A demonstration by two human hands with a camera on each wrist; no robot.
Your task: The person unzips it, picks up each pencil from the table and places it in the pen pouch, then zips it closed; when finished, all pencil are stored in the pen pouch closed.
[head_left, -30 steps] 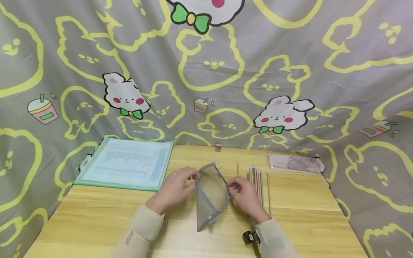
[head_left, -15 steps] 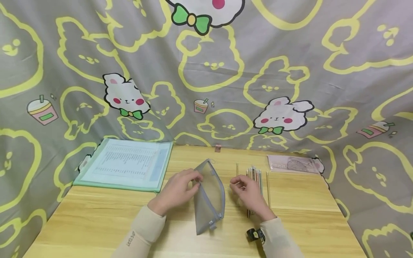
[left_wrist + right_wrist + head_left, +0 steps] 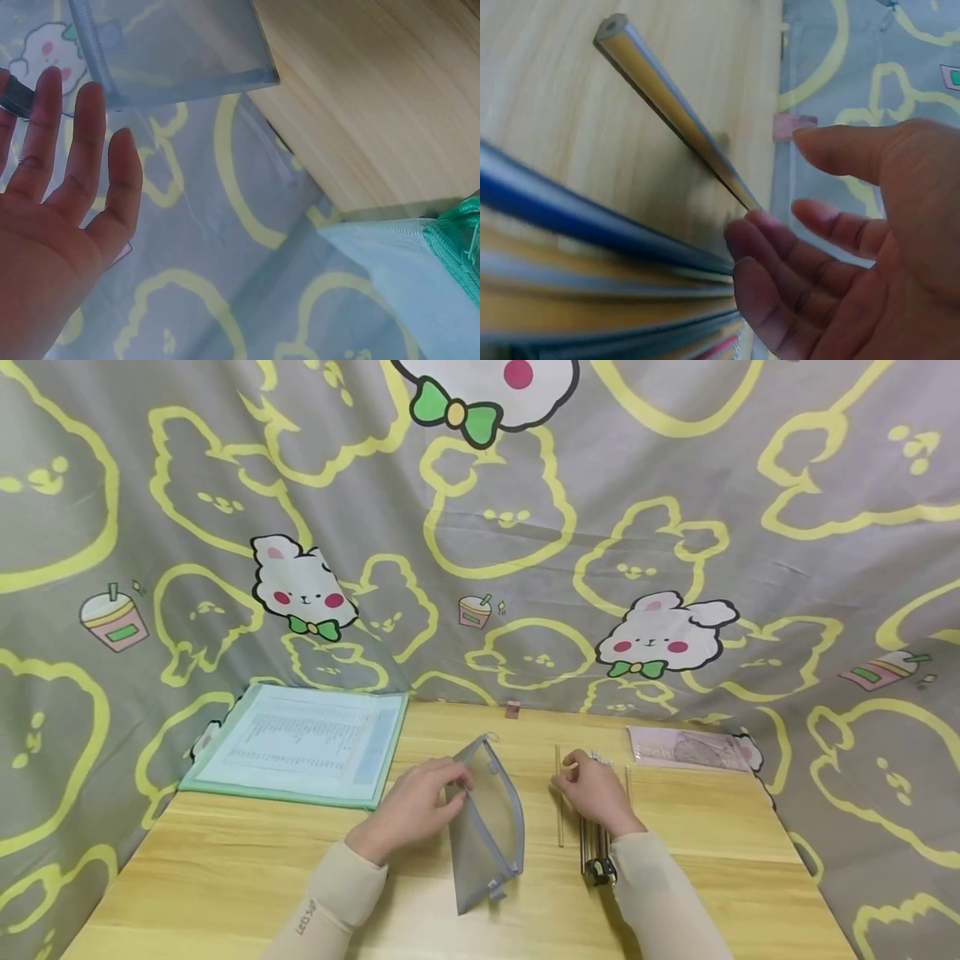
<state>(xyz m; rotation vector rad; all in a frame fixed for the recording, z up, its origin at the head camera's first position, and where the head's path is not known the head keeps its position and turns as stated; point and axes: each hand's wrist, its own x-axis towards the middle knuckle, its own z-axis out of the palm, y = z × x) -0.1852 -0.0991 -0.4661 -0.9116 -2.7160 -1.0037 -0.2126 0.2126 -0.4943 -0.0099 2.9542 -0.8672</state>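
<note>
A grey translucent zip pouch (image 3: pixel 471 860) stands tilted on the table, its mouth spread towards the right. My left hand (image 3: pixel 414 803) pinches the pouch's near-left edge in the head view; the left wrist view shows the pouch's mesh side (image 3: pixel 176 45) beyond the fingers. Over the pencils hovers my right hand (image 3: pixel 597 790), its thumb apart from the fingers. A lone gold-striped pencil (image 3: pixel 664 97) lies just left of that hand, its far end at the fingertips; contact is unclear. Beneath the hand, a bundle of striped pencils (image 3: pixel 592 206) is partly hidden.
At the back left lies a green-edged folder (image 3: pixel 292 747) with a printed sheet. A flat pinkish packet (image 3: pixel 690 749) is at the back right. One more pencil (image 3: pixel 628 777) lies right of the bundle. A patterned curtain (image 3: pixel 525 560) borders the table.
My right hand has let go of the pouch's right edge and moved right, over the pencils. The pouch's mouth has narrowed somewhat. My left hand stays at the pouch.
</note>
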